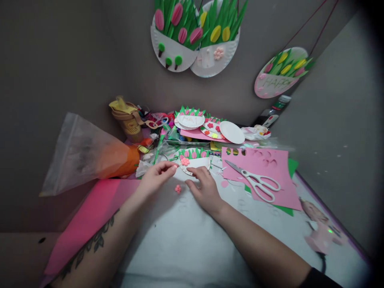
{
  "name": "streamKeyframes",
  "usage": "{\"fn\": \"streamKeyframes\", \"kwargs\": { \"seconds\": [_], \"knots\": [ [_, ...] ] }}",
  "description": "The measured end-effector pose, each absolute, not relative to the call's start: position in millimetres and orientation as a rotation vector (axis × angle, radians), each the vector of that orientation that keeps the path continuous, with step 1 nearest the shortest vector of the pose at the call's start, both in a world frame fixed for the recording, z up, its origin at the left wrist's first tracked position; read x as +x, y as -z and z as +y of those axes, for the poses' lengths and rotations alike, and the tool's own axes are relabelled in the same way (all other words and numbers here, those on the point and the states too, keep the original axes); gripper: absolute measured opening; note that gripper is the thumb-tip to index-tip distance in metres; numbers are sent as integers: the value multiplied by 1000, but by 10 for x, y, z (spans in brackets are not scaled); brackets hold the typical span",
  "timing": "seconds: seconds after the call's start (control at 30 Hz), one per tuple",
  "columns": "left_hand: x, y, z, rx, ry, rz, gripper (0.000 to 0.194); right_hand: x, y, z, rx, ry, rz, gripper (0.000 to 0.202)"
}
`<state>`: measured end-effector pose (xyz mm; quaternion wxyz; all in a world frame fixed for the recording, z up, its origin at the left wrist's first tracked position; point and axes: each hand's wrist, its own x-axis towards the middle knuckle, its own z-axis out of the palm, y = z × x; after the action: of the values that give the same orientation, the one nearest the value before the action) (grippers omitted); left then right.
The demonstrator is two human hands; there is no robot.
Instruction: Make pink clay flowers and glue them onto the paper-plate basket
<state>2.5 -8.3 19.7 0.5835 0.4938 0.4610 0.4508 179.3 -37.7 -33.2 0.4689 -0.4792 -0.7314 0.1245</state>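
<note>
A small paper-plate craft (199, 163) lies on the white table, with green paper grass, pink paper tulips and a pink flower (185, 161) on its left side. At its left edge is my left hand (160, 175), thumb and forefinger pinched together; whatever sits between them is too small to make out. My right hand (205, 188) is at the plate's lower right, thumb and fingers apart, fingertips at its lower rim. Between the hands, nearer to me, a small coral-pink flower of rounded petals (178, 189) rests on the table.
White-handled scissors (255, 182) lie on cut pink paper (270, 160) at right. A glue gun (322, 238) sits nearer on that side. Plate crafts (190, 120) and supplies crowd the back, beside a cup (127, 122). An orange-filled clear bag (99, 156) stands left.
</note>
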Motion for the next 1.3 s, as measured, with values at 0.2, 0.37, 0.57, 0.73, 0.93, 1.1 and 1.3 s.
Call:
{"fn": "streamKeyframes", "kwargs": {
  "seconds": [0.2,0.37,0.57,0.73,0.93,1.1,1.3],
  "knots": [
    [-83,-386,-139,1488,-1036,1199,14,1771,390,-389,-1157,-430,-1814,25],
    [-150,-44,-155,1616,-963,1209,6,1786,388,-402,-1167,-445,-1832,22],
    [-177,190,-115,1696,-831,1157,4,1804,395,-385,-1182,-455,-1818,22],
    [-192,233,-84,1715,-809,1109,8,1801,384,-390,-1171,-484,-1815,21],
    [-237,274,-59,1834,-728,1132,15,1811,395,-392,-1150,-511,-1816,20],
    [-271,296,-50,1771,-785,1103,14,1813,400,-396,-1137,-540,-1808,20],
    [-284,305,-49,2007,-682,1153,13,1811,390,-400,-1139,-552,-1804,20]
  ]
}}
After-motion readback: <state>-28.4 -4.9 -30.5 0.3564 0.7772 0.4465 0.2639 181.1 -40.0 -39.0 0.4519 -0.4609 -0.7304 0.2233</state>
